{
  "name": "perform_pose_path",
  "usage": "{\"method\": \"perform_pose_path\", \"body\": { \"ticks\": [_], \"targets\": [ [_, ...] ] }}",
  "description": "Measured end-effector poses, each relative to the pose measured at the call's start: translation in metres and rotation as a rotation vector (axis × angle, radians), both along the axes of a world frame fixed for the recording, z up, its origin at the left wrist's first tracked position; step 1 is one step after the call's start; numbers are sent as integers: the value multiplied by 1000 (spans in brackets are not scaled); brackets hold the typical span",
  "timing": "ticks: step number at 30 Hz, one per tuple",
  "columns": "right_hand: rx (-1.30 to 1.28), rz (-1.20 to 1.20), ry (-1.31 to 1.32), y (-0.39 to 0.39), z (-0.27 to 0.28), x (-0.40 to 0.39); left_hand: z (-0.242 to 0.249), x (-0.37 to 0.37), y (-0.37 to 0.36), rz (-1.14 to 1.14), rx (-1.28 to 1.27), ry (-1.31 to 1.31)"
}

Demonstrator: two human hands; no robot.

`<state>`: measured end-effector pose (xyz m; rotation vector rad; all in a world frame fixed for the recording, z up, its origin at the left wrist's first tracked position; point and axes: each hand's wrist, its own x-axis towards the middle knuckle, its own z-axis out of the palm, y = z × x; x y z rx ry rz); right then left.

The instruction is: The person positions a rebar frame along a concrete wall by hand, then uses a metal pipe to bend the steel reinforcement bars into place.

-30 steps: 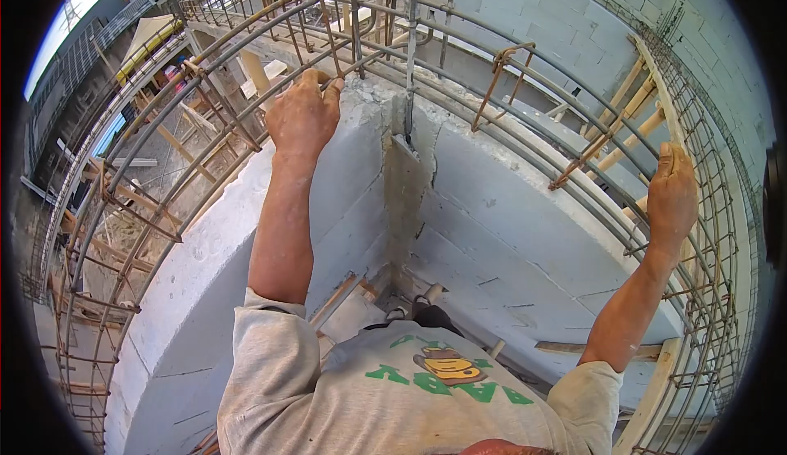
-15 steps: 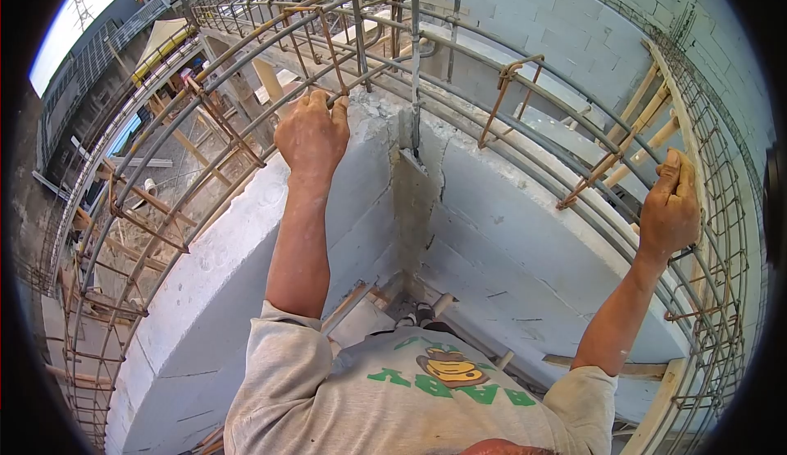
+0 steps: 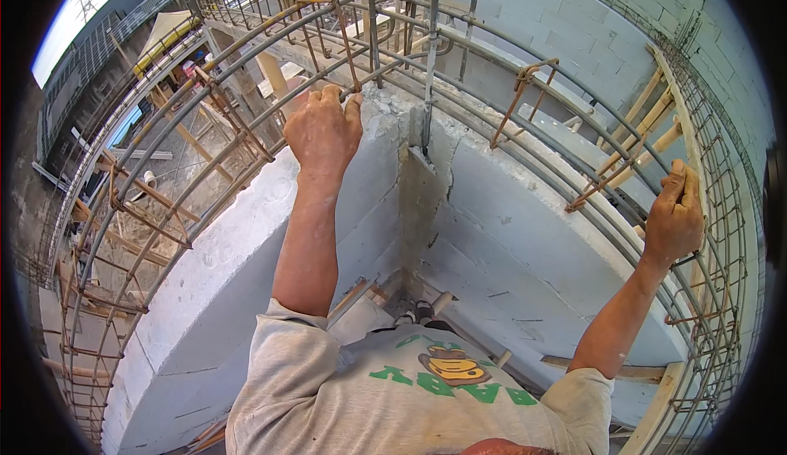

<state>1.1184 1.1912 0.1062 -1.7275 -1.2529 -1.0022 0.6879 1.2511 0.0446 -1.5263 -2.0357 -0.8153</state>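
Observation:
My left hand is closed around a long steel bar of the reinforcement cage on the left, just above the wall corner. A rusty stirrup rises right beside its fingers. On the right, my right hand is closed on a steel bar of the other cage. Its fingers hide the exact grip. Another bent stirrup crosses that cage between the hands. Both cages run along the tops of the white block walls, meeting at the corner by a vertical bar.
Wooden props lean beyond the right cage. A block wall stands behind. Down on the left lies a cluttered ground area with timber. My feet are far below, in the corner between the walls.
My view has shifted slightly, so the corner and left cage sit a little further right. Both hands stay on the bars, with the right one slightly lower in view.

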Motion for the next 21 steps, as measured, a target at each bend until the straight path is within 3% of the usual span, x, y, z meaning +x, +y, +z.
{"method": "perform_pose_path", "body": {
  "ticks": [21],
  "targets": [
    [12, 5, -37, -3, -3, -7, -2, -1, 0, -41, 16, -3]
  ]
}}
